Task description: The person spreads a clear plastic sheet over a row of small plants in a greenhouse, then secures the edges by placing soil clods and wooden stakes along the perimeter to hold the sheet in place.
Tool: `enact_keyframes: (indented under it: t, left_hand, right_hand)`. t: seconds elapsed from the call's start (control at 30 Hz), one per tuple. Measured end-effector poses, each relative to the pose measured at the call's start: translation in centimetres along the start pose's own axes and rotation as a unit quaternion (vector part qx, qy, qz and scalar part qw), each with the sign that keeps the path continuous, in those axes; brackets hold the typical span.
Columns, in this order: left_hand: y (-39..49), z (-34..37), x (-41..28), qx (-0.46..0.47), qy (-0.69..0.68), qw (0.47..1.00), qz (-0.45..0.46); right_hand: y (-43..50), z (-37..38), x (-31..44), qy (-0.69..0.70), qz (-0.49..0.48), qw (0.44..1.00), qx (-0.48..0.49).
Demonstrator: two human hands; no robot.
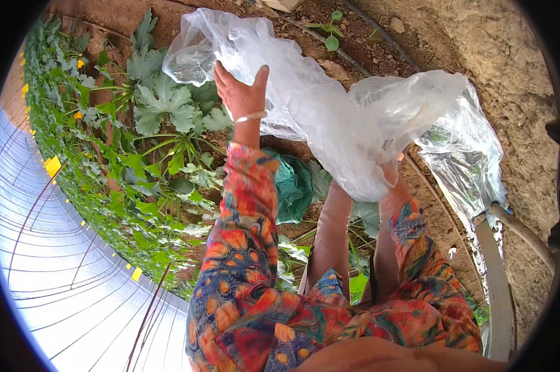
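A long, crumpled sheet of clear plastic film [303,97] stretches across the view in front of me, above the soil and plants. My left hand [240,90], with a bangle at the wrist, is spread against its left part, thumb and fingers apart. At the sheet's lower right end, my right hand [392,179] grips the bunched film, which covers most of its fingers. Between my left forearm and my legs, a crumpled green bag [293,188] lies low among squash-like leaves [166,104].
Rows of leafy plants [136,186] with yellow flowers fill the left. Beyond them curves a translucent greenhouse cover [75,297]. Shiny film [470,149] hangs along an earthen wall [526,153] at right, near a wooden stick [524,237]. Dark irrigation pipes [382,35] cross the soil near a seedling [330,30].
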State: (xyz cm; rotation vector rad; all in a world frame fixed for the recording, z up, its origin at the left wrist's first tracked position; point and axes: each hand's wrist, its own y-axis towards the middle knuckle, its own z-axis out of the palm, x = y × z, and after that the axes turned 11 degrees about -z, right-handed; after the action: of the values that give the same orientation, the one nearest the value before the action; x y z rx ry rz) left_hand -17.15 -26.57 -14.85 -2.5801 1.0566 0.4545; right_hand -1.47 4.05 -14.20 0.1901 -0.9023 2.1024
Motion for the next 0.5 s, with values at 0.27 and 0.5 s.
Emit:
enact_keyframes:
  t: [0.27, 0.5]
  left_hand:
    - [-1.9, 8.7, -1.8, 0.409, -0.53, 0.681, -0.296]
    - [-24.5, -10.0, -6.1, 0.523, -0.222, 0.76, 0.317]
  right_hand:
    - [-5.5, 0.3, 7.0, 0.04, 0.002, 0.992, -0.118]
    - [-5.3, 6.7, 10.0, -0.071, 0.009, 0.996, -0.047]
